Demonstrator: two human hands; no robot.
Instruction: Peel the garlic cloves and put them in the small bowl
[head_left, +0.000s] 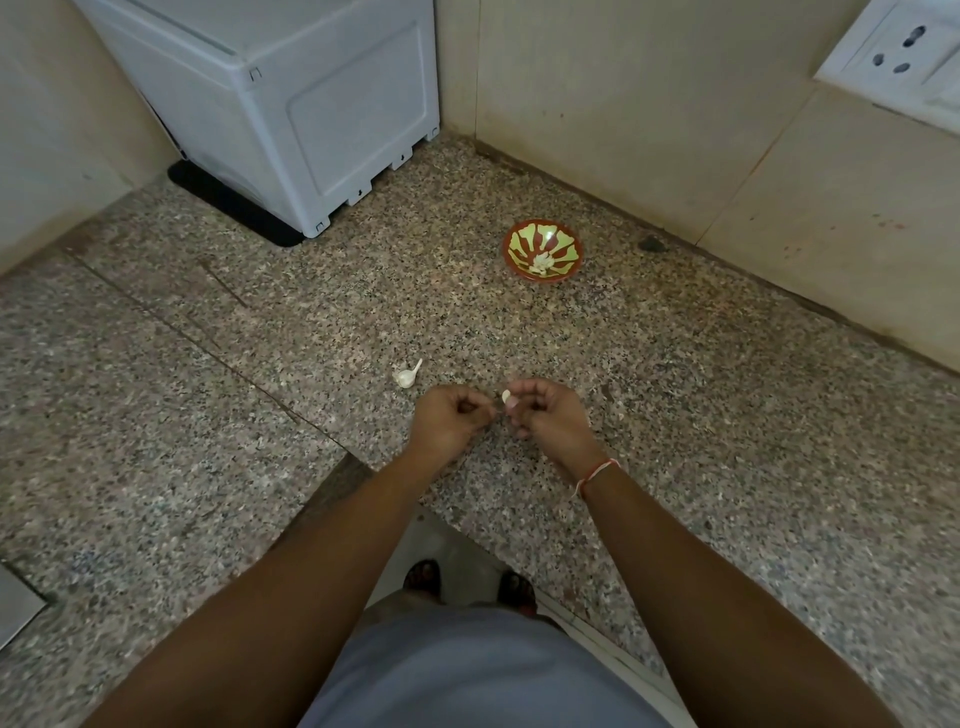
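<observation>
Over counter | clove (506, 397) pinched (right fingers (519, 402)) | left hand (451, 415) beside

Wall socket (906, 57) cut off at right edge

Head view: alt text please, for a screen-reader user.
Two hands work a garlic clove over a speckled counter, the right pinching it. More garlic lies left; a patterned small bowl sits behind.

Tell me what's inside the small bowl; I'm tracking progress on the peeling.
The small bowl holds a little pale pile, apparently garlic cloves, at its bottom. How many cannot be counted, and anything under the pile is hidden.
</observation>
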